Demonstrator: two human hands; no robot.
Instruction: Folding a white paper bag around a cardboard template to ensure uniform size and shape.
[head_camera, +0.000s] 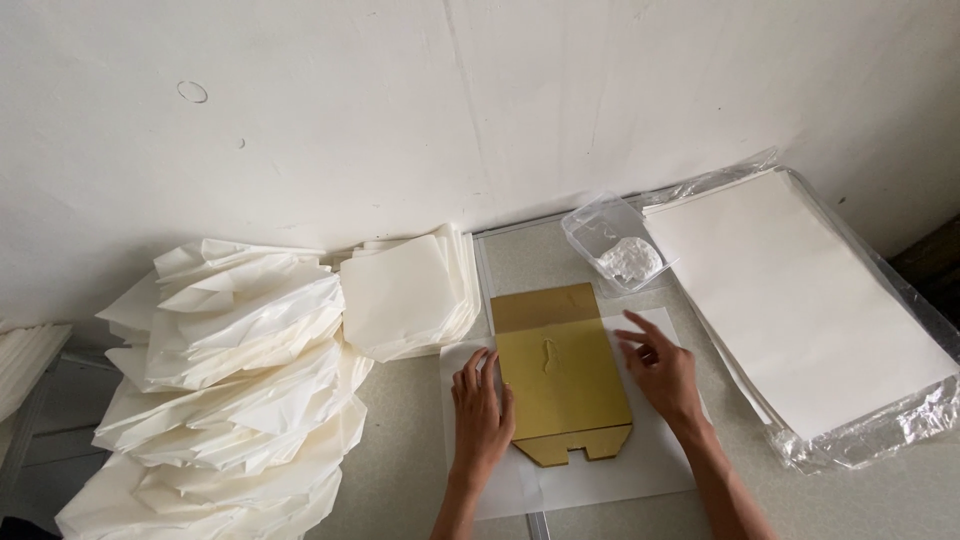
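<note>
A flat gold-brown cardboard template (560, 370) lies on a white paper sheet (600, 480) on the table. My left hand (481, 412) rests flat at the template's left edge, fingers pointing away from me and touching the paper and the card. My right hand (660, 370) sits at the template's right edge with fingers spread, fingertips on the paper. Neither hand grips anything.
A tall heap of folded white paper bags (240, 390) fills the left. A smaller stack of folded white sheets (405, 295) lies behind the left hand. A clear plastic tub (615, 245) holds white paste. A plastic-wrapped pile of large white sheets (810, 300) lies right. A white wall stands behind.
</note>
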